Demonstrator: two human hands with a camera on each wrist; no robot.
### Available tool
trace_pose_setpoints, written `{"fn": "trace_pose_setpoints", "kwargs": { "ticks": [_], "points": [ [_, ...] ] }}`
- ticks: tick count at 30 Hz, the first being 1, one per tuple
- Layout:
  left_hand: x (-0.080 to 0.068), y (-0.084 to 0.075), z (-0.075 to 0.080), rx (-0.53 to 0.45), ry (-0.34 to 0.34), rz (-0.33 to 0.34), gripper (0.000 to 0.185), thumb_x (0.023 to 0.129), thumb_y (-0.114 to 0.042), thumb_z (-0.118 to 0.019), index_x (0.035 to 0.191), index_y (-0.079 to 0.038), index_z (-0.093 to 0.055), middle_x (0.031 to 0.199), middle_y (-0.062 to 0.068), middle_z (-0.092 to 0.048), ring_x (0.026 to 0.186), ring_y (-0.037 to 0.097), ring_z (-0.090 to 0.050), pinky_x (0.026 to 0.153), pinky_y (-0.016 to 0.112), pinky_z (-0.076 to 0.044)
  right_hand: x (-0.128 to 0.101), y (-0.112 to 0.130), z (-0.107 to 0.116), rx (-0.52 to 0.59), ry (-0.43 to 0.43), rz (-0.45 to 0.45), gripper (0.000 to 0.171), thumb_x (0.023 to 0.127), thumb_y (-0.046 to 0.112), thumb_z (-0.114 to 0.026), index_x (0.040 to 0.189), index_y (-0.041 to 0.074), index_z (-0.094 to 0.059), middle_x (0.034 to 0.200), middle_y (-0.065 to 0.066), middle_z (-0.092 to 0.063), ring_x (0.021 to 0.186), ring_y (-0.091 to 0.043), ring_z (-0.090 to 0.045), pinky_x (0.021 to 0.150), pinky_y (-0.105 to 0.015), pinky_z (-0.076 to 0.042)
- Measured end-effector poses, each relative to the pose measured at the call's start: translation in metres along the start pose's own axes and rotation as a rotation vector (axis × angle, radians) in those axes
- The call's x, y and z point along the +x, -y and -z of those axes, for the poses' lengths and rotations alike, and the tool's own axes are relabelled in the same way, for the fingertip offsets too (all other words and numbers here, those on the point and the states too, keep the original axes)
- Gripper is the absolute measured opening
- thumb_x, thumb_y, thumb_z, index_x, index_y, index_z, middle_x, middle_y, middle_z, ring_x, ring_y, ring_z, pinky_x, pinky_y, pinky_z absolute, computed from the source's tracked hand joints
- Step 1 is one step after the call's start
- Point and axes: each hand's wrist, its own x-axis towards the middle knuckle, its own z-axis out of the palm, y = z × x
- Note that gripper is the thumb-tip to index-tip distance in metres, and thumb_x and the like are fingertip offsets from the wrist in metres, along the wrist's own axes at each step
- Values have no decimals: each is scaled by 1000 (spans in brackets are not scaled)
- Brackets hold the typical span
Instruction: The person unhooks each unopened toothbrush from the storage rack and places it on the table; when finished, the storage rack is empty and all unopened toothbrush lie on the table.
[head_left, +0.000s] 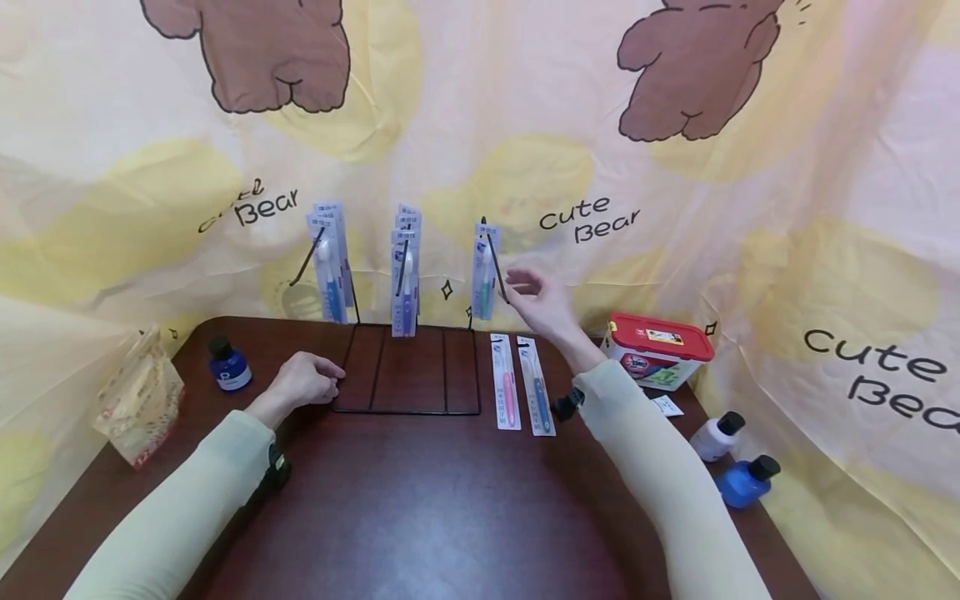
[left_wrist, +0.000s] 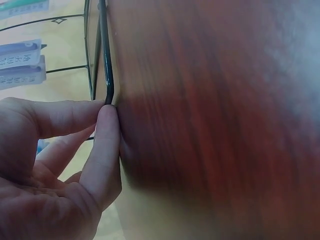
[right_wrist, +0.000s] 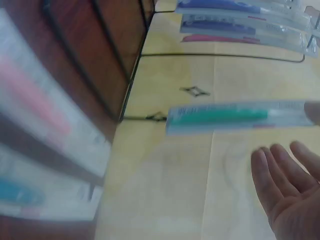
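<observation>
Hanging seems underway: left hand [head_left: 303, 379] pinches rack [head_left: 405, 412]; right hand [head_left: 542, 308], fingers loosely spread, probably needs the pink toothbrush [head_left: 507, 392] next.

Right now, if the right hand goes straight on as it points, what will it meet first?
Probably the green toothbrush pack hanging just ahead of the right hand; the thin black hook by its fingers could come first, as depth is unclear.

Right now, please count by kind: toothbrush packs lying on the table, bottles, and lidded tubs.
Lying toothbrush packs: 2 (pink one, blue one)
Bottles: 3 (dark blue bottle, pale bottle, bright blue bottle)
Red-lidded tub: 1
Total: 6
</observation>
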Motion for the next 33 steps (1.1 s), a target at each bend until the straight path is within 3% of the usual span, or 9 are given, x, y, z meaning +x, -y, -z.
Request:
{"fn": "trace_pose_setpoints", "kwargs": {
  "ticks": [2,4,7,10,14,18,25,29,33],
  "points": [
    [0,1,0,2,0,-2,34,95,0,-74,127,5,-80,119,22,-81,89,15,-83,81,33,-71,8,6,-8,35,-22,23,45,104,16,-79,144,-4,-69,141,-28,-76,129,-46,-76,110,-48,-65],
    [0,1,0,-4,4,9,34,95,0,-74,129,4,-79,123,23,-80,91,16,-82,83,34,-71,15,9,-16,60,-53,34,42,103,14,-80,141,-3,-72,137,-28,-77,127,-45,-77,110,-48,-65],
    [1,1,-2,-6,14,25,35,97,-1,-73,131,4,-78,130,25,-77,93,16,-82,87,37,-72,20,10,-25,84,-104,62,31,102,10,-80,130,-3,-77,126,-29,-81,114,-39,-80,98,-31,-65],
    [2,0,-3,-8,20,35,35,98,-2,-73,132,4,-78,133,26,-76,94,16,-81,88,37,-72,22,8,-33,93,-162,91,19,101,6,-79,117,-5,-81,112,-30,-82,92,-24,-78,81,-17,-56],
    [1,-1,-3,-11,8,33,34,96,-1,-74,129,4,-79,128,24,-78,91,15,-81,85,35,-72,22,7,-39,144,-202,109,12,101,2,-76,108,-6,-81,100,-31,-81,77,-8,-69,73,-17,-54],
    [-1,-1,-1,-11,-4,25,35,94,1,-75,128,5,-79,121,23,-80,89,15,-81,83,35,-72,21,9,-41,208,-223,92,14,103,3,-76,111,-7,-80,94,-23,-80,76,-10,-69,71,-16,-57],
    [0,-3,0,-5,-5,20,33,95,0,-74,128,5,-79,126,25,-78,88,14,-80,83,34,-72,19,13,-24,225,-271,69,18,103,2,-72,117,-9,-77,88,2,-73,75,-7,-67,67,-19,-63],
    [1,-2,0,-8,5,26,33,97,0,-73,129,5,-79,130,26,-76,91,15,-81,85,36,-72,17,10,0,225,-250,21,22,105,2,-69,122,-11,-74,91,0,-73,75,-8,-69,69,-22,-67],
    [0,-2,1,-6,7,32,34,98,-1,-73,131,4,-79,132,26,-76,92,15,-81,86,36,-72,11,-7,29,55,-206,-105,24,107,9,-66,122,-9,-73,96,-9,-72,72,-8,-65,64,-20,-63]
  ]
}}
